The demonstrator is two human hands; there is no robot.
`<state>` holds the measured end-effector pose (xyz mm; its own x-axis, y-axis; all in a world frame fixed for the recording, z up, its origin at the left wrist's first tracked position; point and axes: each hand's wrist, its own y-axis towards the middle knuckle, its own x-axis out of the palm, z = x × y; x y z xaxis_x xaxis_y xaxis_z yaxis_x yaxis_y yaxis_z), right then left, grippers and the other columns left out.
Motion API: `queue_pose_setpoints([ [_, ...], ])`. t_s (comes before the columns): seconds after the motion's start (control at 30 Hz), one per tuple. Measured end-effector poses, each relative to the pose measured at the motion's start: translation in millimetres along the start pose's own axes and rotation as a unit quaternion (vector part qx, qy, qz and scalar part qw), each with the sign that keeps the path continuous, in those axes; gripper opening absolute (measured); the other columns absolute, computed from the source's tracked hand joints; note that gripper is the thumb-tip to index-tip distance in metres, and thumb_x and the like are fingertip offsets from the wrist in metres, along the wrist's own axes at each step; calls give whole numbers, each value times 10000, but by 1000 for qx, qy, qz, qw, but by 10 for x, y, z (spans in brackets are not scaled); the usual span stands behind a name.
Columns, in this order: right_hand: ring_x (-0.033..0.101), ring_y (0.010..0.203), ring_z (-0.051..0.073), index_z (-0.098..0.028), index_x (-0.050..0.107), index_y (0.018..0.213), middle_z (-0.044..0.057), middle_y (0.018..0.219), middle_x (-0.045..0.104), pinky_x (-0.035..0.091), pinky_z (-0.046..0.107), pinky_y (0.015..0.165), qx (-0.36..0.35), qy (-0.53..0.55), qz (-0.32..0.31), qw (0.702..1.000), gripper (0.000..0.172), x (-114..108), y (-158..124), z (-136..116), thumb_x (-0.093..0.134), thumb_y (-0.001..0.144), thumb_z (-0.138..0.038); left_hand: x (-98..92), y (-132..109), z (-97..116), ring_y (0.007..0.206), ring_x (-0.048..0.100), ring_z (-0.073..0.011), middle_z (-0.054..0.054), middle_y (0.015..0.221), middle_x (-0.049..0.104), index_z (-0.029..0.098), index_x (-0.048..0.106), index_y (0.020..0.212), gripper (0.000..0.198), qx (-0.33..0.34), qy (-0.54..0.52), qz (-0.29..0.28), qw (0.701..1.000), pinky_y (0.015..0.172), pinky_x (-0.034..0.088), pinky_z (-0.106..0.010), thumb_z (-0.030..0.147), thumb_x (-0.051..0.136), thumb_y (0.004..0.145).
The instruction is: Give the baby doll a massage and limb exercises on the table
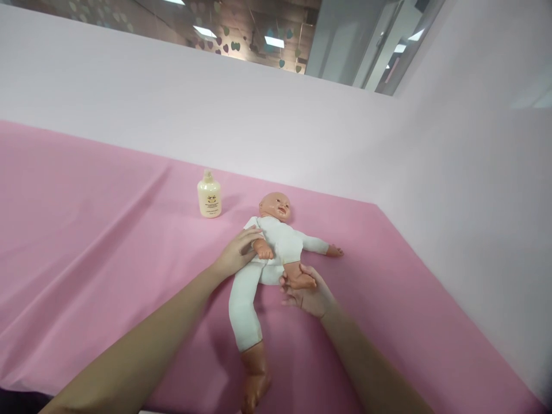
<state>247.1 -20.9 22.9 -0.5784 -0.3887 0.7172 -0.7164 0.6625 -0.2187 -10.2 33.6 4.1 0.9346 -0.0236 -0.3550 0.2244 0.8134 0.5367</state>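
Observation:
A baby doll [282,238] with a white cloth body lies on its back, its head pointing away from me. My left hand [238,252] is closed around the doll's bent arm, just by its small fist [263,248]. Around the ankle of one leg, folded up toward the belly, my right hand [317,298] is closed, with the doll's foot [301,277] showing above my fingers. The doll's other leg [245,310] stretches toward me, and its other arm [317,244] reaches out to the right.
A cream pump bottle [210,196] stands upright left of the doll's head. Pink cloth [129,241], creased on the left, covers the table. A white wall [259,126] borders it behind and on the right, with a window [259,34] above.

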Motion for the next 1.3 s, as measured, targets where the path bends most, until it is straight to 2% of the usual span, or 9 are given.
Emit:
queue_pose_setpoints([
  [0.13,668,819,176,-91,630,1029,91,943,668,585,331,743,-4,-36,-51,998,434,-44,-24,46,597,862,-490,-43,0,109,1319,517,-261,-85,1332,623,233,620,1233,407,-25,-1,70,997,1151,361,-449,290,650,831],
  [0.3,707,747,224,-49,662,1018,139,922,722,559,343,689,37,-98,-189,976,537,-175,-67,124,762,716,-481,-119,64,110,1210,588,-258,-77,1215,667,213,642,1145,339,-89,-94,231,964,1102,408,-411,353,675,838],
  [0.5,726,964,283,-73,635,1140,178,1027,739,556,366,836,220,-180,-307,908,654,-65,-67,49,900,613,-356,-273,136,-258,1217,593,-192,-41,1266,639,277,613,1133,245,-172,-303,395,850,1041,472,-334,377,610,910],
  [0.63,691,1093,262,-121,653,1121,137,1139,717,582,290,808,327,-252,-346,842,554,60,-31,-29,884,660,-325,-416,134,-522,1218,592,-175,-46,1177,659,252,603,976,125,-290,-378,461,749,1008,497,-298,323,501,970],
  [0.73,671,1137,247,-148,674,1036,97,1192,698,598,246,773,360,-281,-349,818,485,64,0,-41,902,626,-273,-465,143,-597,1218,584,-164,-42,1091,675,230,599,915,164,-309,-395,484,717,1021,490,-277,291,467,989],
  [0.97,701,1052,236,-158,640,1058,90,1060,734,595,280,808,314,-254,-384,830,565,-14,24,50,926,575,-220,-410,140,-488,1277,556,-162,-30,1220,662,257,614,980,87,-269,-401,478,734,1064,473,-294,302,542,958],
  [1.07,718,988,241,-140,629,1058,129,1010,733,587,315,813,235,-206,-374,873,520,-142,0,89,899,643,-299,-374,132,-370,1283,560,-172,-36,1300,630,264,611,1095,180,-220,-373,453,779,1082,454,-312,308,606,921],
  [1.2,724,759,226,-143,598,1020,99,884,724,588,379,694,148,-111,-275,944,598,-406,5,62,866,623,-502,-300,138,-156,1287,554,-206,-50,1320,620,261,612,1179,378,-147,-295,402,854,1084,444,-336,297,722,818],
  [1.3,683,677,155,-169,572,1037,20,791,687,572,336,674,99,-92,-224,965,404,-471,32,1,657,833,-508,-230,136,0,1225,592,-243,-75,1232,664,215,642,1120,404,-124,-242,336,902,1067,455,-377,278,772,742],
])
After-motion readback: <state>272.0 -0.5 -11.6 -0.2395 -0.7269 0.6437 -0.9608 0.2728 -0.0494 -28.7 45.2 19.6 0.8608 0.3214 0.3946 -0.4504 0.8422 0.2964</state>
